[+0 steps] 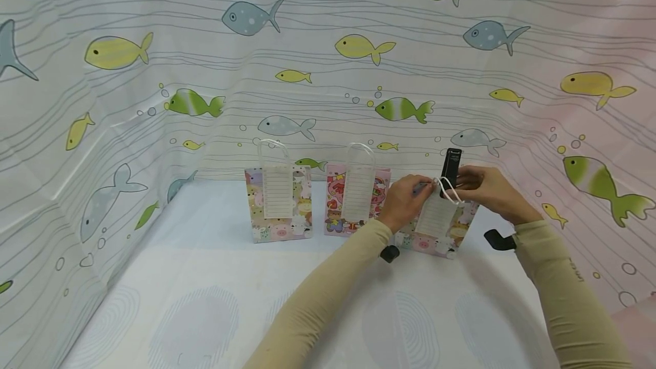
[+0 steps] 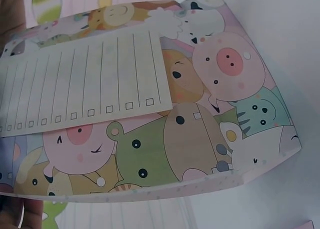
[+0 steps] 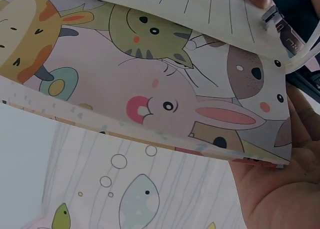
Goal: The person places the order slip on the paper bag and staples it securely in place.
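Note:
At the right, a paper gift bag [image 1: 463, 224] printed with cartoon animals leans at a tilt. A ruled white checklist sheet [image 2: 90, 84] lies against its front. My left hand [image 1: 407, 201] pinches the bag's upper left edge beside the white handle [image 1: 450, 191]. With my right hand [image 1: 484, 189] I hold a black stapler [image 1: 451, 171] upright at the bag's top edge. In the right wrist view the stapler's metal end [image 3: 271, 18] overlaps the sheet's top corner, and the right palm [image 3: 280, 191] is behind the bag. Part of the left fingers is hidden by the bag.
To the left stand two more gift bags, an animal-print one [image 1: 302, 224] and a pink one [image 1: 333, 226], each with a ruled sheet on its front. A white patterned cloth covers the table [image 1: 215, 278]. Behind hangs a fish-print curtain [image 1: 328, 95].

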The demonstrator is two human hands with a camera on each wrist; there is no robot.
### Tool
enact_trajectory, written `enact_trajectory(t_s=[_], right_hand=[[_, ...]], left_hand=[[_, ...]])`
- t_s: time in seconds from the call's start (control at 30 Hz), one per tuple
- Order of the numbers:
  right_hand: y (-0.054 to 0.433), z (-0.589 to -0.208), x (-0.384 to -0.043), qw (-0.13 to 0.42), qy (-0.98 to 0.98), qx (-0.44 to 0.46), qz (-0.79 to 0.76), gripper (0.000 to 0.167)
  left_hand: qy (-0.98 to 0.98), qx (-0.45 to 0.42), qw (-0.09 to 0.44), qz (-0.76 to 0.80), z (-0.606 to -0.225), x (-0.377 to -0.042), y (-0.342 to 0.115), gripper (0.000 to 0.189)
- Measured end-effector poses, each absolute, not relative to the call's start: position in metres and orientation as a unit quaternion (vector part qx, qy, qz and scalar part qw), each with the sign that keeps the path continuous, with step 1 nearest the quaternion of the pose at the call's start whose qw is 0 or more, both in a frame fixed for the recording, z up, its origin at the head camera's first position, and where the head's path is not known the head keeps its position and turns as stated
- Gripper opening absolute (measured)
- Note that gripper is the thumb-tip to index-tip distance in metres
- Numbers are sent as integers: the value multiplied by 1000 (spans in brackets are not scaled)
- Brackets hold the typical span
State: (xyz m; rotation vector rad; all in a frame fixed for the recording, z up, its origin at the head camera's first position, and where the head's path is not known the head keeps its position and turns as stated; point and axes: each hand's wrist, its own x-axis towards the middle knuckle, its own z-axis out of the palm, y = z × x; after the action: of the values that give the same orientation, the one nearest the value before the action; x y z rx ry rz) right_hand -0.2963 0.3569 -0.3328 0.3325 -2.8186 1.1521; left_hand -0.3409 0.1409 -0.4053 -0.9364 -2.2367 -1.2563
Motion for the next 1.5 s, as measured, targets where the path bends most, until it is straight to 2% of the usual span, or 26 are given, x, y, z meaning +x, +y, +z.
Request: enact_trajectory(t_s=[0.23, 0.4, 0.53, 0.8, 0.93, 1.17, 1.5], right_hand=[[357, -338, -300, 54, -920, 125, 367, 72], [353, -341, -299, 82, -920, 138, 358, 74], [350, -344, -299, 107, -915, 143, 363, 74], [346, -354, -303, 167, -898, 163, 373, 58], [345, -356, -304, 185, -891, 171, 377, 57], [348, -356, -304, 169, -898, 163, 373, 62], [350, -352, -301, 149, -913, 137, 355, 72]], left_hand=[[-804, -328, 188, -459, -407, -341, 141, 26], [-806, -322, 182, -462, -408, -342, 141, 27], [-808, -319, 189, -458, -407, -341, 141, 26], [-809, -320, 213, -444, -406, -344, 140, 24], [-803, -328, 210, -451, -406, -346, 140, 25], [-804, -324, 182, -464, -408, -345, 140, 26], [-806, -328, 194, -453, -405, -342, 141, 24]])
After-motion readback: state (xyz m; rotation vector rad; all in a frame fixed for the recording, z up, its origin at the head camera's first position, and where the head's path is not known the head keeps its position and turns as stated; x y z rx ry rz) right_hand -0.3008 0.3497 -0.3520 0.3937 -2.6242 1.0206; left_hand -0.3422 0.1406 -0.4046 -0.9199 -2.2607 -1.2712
